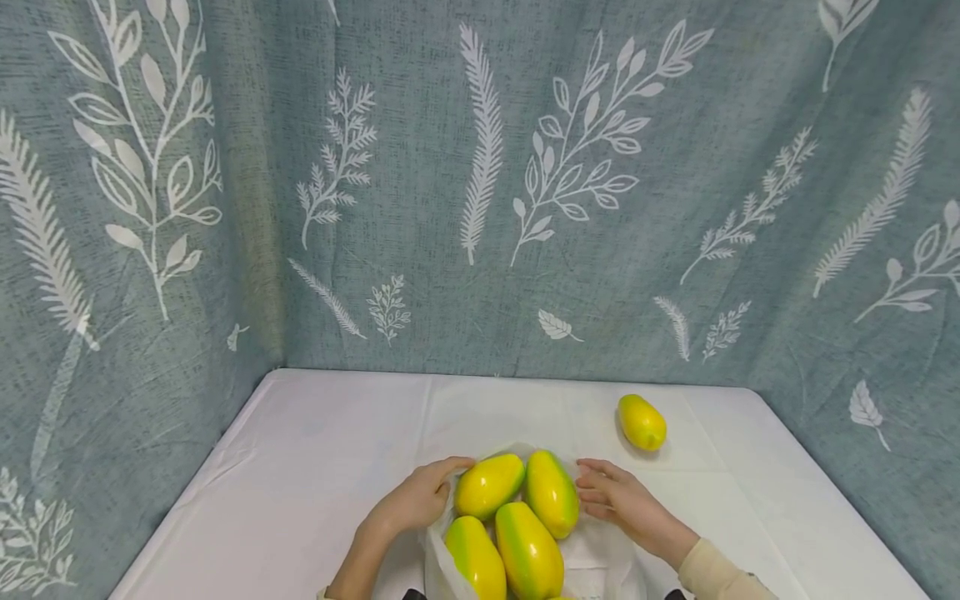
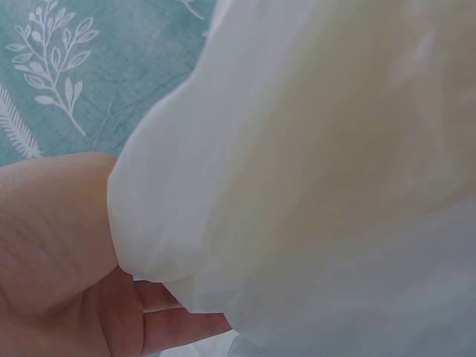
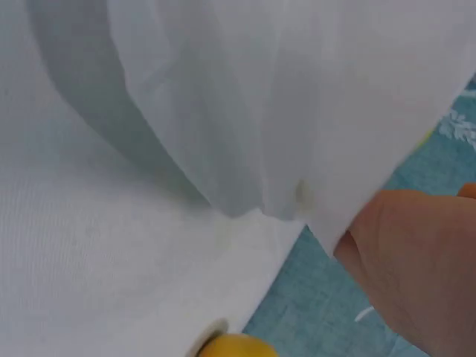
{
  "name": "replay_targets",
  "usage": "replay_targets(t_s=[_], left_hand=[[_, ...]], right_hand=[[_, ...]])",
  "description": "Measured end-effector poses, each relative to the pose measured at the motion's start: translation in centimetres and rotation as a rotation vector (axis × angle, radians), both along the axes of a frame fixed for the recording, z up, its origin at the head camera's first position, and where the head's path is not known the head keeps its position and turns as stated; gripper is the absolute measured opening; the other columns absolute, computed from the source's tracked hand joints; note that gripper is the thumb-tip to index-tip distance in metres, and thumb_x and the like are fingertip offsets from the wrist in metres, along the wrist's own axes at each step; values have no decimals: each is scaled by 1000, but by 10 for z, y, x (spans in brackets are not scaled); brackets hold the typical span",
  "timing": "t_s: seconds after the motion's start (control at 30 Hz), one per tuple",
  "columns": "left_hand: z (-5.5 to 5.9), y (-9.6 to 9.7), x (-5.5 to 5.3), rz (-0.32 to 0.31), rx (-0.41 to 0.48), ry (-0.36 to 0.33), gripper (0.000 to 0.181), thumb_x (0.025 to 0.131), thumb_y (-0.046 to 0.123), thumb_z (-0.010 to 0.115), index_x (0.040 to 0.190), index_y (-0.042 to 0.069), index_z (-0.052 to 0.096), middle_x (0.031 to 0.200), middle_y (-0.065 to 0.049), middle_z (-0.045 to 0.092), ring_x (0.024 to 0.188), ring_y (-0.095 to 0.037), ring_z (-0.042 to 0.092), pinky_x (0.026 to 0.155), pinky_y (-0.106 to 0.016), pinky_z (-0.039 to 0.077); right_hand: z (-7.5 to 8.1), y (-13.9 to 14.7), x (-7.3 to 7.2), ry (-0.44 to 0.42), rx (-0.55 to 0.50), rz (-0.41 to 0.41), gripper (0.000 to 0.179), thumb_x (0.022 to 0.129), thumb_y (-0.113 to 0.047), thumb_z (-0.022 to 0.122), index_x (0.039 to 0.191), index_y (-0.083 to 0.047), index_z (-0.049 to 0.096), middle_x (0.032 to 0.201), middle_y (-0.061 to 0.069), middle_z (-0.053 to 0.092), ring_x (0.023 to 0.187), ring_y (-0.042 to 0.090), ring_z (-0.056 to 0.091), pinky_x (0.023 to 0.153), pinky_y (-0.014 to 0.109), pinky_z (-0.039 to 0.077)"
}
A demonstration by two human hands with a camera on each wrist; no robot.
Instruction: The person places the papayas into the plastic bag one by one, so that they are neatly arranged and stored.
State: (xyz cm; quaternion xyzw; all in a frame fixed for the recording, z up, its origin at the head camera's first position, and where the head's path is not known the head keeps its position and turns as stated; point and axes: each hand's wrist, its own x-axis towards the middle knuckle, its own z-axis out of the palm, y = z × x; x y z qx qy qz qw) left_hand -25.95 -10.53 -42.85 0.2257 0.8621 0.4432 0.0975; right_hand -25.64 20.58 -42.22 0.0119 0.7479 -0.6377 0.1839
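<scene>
Several glossy yellow papayas (image 1: 528,550) with green streaks lie in a thin white bag (image 1: 628,571) in the head view. My left hand (image 1: 416,498) grips the bag's left rim, its fingertips close to the far-left papaya. In the left wrist view the white film (image 2: 223,208) hides the ends of the thumb and fingers (image 2: 182,327). On the opposite side, my right hand (image 1: 626,504) holds the right rim beside another papaya. The right wrist view shows the bag (image 3: 282,111) drawn to a corner at that hand (image 3: 424,260).
A single papaya (image 1: 642,422) lies at the back right of the white-covered table (image 1: 337,433). Blue-green curtains (image 1: 427,208) with white leaf prints hang behind the table and along both sides.
</scene>
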Motion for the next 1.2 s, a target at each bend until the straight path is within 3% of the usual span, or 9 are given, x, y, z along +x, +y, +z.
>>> replay_targets(t_s=[0.43,0.73,1.2], left_hand=[[2,0,1,3,1,3,43,94,-9,38,133,1,52,135,-20,50,127,-41,41,103,-59,32],[1,0,1,0,2,-10,43,94,-9,37,134,1,51,136,-20,49,128,-42,40,103,-60,32],[0,0,1,3,4,-9,43,94,-10,38,133,1,51,135,-20,50,127,-42,41,102,-60,32]], right_hand=[[10,22,-10,1,-18,-90,54,100,-25,47,141,8,33,132,29,44,116,36,50,96,46,46],[18,44,-19,5,-59,-122,62,101,-31,45,144,9,25,139,32,34,126,44,38,100,44,43],[19,73,-27,8,-76,-172,62,102,-30,42,145,8,19,135,30,37,123,38,43,97,40,46]])
